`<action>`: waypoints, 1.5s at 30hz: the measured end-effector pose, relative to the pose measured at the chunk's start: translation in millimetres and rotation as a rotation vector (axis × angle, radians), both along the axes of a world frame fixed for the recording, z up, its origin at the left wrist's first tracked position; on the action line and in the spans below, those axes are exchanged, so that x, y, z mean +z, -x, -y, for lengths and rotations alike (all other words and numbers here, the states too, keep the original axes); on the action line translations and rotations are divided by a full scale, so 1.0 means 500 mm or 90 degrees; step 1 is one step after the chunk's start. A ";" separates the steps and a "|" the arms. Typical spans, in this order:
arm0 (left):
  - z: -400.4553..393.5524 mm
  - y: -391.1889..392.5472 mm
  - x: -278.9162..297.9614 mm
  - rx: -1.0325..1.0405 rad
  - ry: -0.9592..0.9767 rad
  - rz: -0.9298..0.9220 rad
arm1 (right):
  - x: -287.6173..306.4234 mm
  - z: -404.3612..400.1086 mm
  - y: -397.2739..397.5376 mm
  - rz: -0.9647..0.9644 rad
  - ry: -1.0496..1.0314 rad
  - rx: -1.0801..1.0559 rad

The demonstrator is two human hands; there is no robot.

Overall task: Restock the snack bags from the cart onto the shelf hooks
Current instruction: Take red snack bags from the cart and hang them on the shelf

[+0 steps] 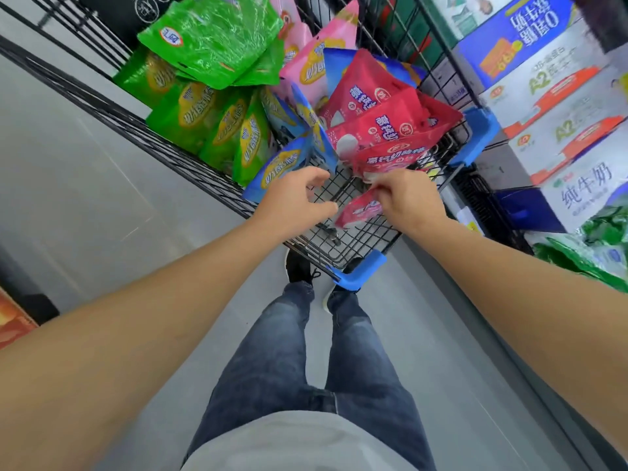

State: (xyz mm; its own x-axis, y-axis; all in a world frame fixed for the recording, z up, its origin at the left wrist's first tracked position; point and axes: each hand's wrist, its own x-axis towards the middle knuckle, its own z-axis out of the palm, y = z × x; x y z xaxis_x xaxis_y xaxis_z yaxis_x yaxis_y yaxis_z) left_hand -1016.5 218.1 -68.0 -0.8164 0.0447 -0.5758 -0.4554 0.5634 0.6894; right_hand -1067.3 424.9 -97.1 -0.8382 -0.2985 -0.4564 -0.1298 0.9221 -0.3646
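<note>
At frame centre, the right hand [406, 195] pinches red snack bags [390, 158] over the cart [360, 270]; the left hand [292, 198] hovers open. A loose pinch could drop one.

Stacked milk cartons [557, 107] in white, blue and orange fill the right side. A dark blue box [523, 209] sits beside them lower down. The grey floor [85, 185] stretches left. An orange box [12, 321] shows at the left edge. Below are blue jeans [306, 362] and black shoes [299, 266].
</note>
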 end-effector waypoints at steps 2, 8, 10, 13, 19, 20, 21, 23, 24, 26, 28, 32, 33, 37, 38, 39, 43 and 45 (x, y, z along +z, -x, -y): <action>0.001 0.000 0.021 -0.032 -0.013 -0.011 | 0.049 0.000 -0.012 -0.020 0.053 -0.045; -0.017 0.002 0.089 -0.016 -0.099 -0.075 | 0.220 0.009 -0.032 -0.044 0.095 -0.152; -0.031 0.000 0.122 -0.003 -0.102 -0.114 | 0.277 0.002 -0.040 -0.055 0.117 -0.187; -0.063 0.006 0.168 -0.006 -0.125 -0.189 | 0.337 -0.021 -0.043 -0.056 0.138 -0.229; -0.161 0.026 0.263 -0.015 -0.158 -0.248 | 0.387 -0.135 -0.101 -0.180 0.184 -0.376; -0.183 0.023 0.279 -0.008 -0.178 -0.235 | 0.389 -0.168 -0.121 -0.197 0.200 -0.428; -0.207 0.018 0.297 -0.005 -0.203 -0.222 | 0.395 -0.202 -0.142 -0.214 0.218 -0.471; -0.243 0.007 0.320 0.003 -0.260 -0.192 | 0.401 -0.255 -0.182 -0.212 0.257 -0.529; -0.275 -0.006 0.336 0.008 -0.302 -0.173 | 0.409 -0.289 -0.212 -0.206 0.283 -0.550; -0.332 -0.026 0.357 0.020 -0.379 -0.130 | 0.422 -0.342 -0.260 -0.183 0.344 -0.582; -0.400 -0.052 0.377 0.035 -0.436 -0.100 | 0.425 -0.403 -0.309 -0.170 0.385 -0.607; -0.548 -0.113 0.423 0.057 -0.512 -0.071 | 0.428 -0.536 -0.409 -0.118 0.427 -0.646; -0.581 -0.125 0.432 0.057 -0.531 -0.066 | 0.431 -0.565 -0.434 -0.115 0.438 -0.646; -0.686 -0.167 0.460 0.060 -0.585 -0.044 | 0.432 -0.656 -0.516 -0.111 0.495 -0.685; -0.713 -0.178 0.467 0.057 -0.589 -0.035 | 0.433 -0.681 -0.535 -0.116 0.521 -0.711; -0.731 -0.185 0.469 0.059 -0.589 -0.034 | 0.434 -0.697 -0.549 -0.125 0.546 -0.727; -0.793 -0.201 0.474 0.032 -0.568 -0.021 | 0.434 -0.740 -0.585 -0.170 0.607 -0.767; -0.814 -0.203 0.472 0.015 -0.551 -0.014 | 0.436 -0.751 -0.593 -0.174 0.610 -0.770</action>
